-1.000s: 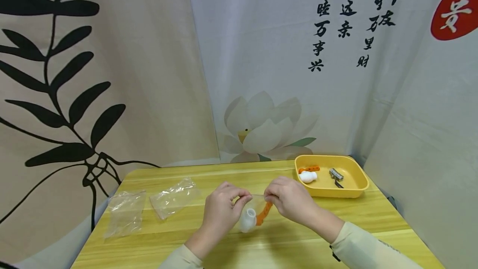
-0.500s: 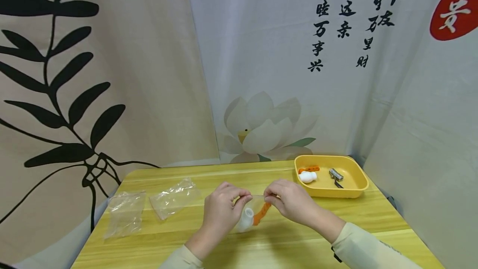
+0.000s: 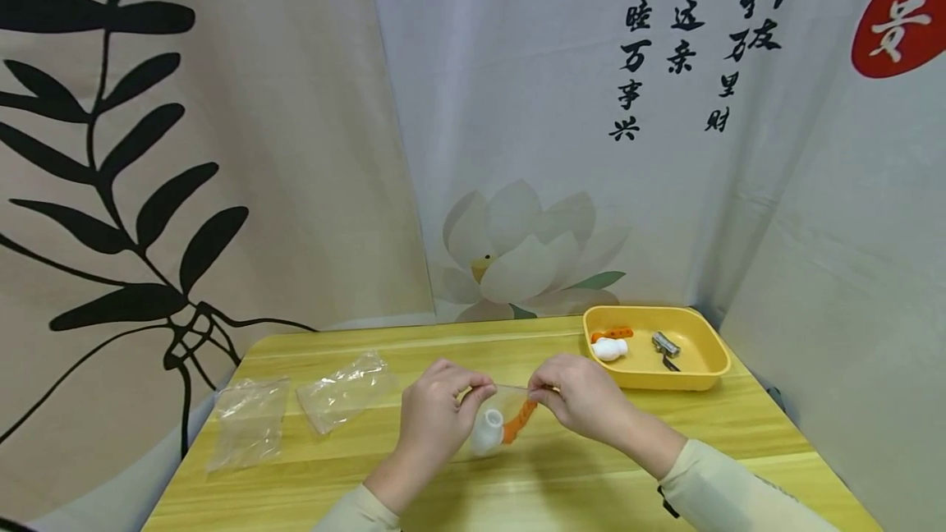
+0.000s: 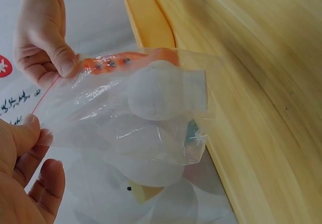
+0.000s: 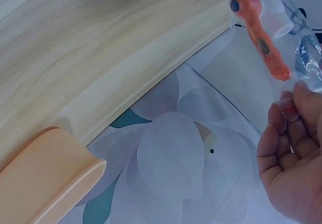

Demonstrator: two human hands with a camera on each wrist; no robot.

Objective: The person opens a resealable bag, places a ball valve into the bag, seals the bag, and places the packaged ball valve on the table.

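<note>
Between the two hands hangs a clear zip bag [image 4: 100,128] with a red line along its top edge. My left hand [image 3: 438,415] pinches one end of that edge between thumb and finger. The other end is pinched by my right hand [image 3: 580,401]. Inside the bag lie a white rounded plastic piece with a short open neck [image 4: 156,90] and an orange arm-like piece [image 5: 264,40] with dark spots. In the head view the orange piece is partly covered by the right fingers.
At the back right of the wooden table [image 3: 591,483] stands a yellow tray [image 3: 705,382]. It holds an orange piece [image 3: 613,333], a white piece [image 3: 609,349], a silvery cylinder [image 3: 665,344] and a small dark piece [image 3: 670,364]. Clear plastic bags [image 3: 247,425] lie at the left.
The white and orange pieces inside the bag have shifted slightly left since the first frame. Both hands keep their pinch, the right one having moved a touch to the right.
</note>
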